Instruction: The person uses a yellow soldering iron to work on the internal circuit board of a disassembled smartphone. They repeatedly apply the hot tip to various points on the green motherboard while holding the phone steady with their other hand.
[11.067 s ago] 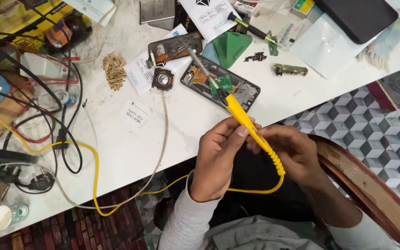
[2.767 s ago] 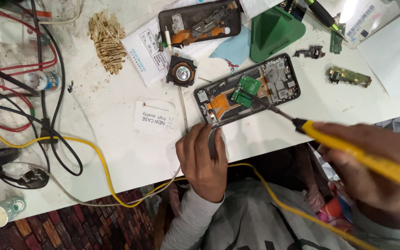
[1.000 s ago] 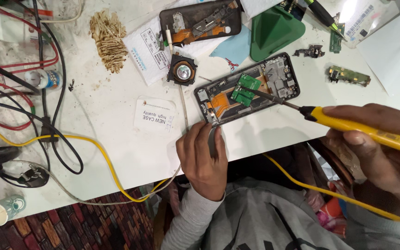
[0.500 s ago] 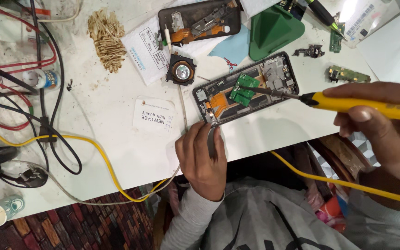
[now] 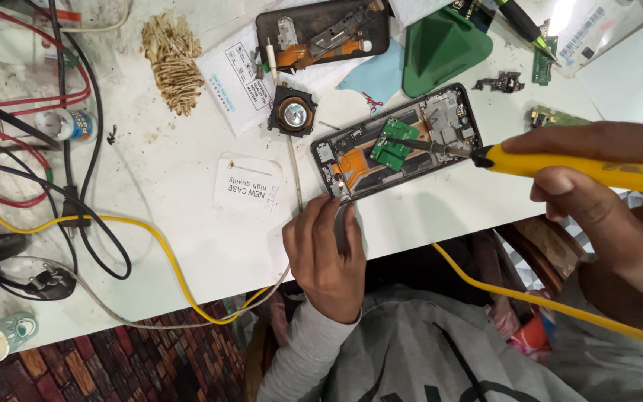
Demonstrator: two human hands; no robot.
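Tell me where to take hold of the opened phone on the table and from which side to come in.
Grip the opened phone by its long outer frame edges, near its right end, coming from above. Its inside faces up with bare boards, so the middle is best avoided. The left hand with tweezers works at the lower left corner, and the soldering iron in the right hand reaches across from the right.

Your opened phone (image 5: 400, 152) lies flat and slantwise near the bench (image 5: 187, 216) edge, back off, green board and orange flex exposed, with the yellow-handled soldering iron (image 5: 560, 167) tip resting on that green board.
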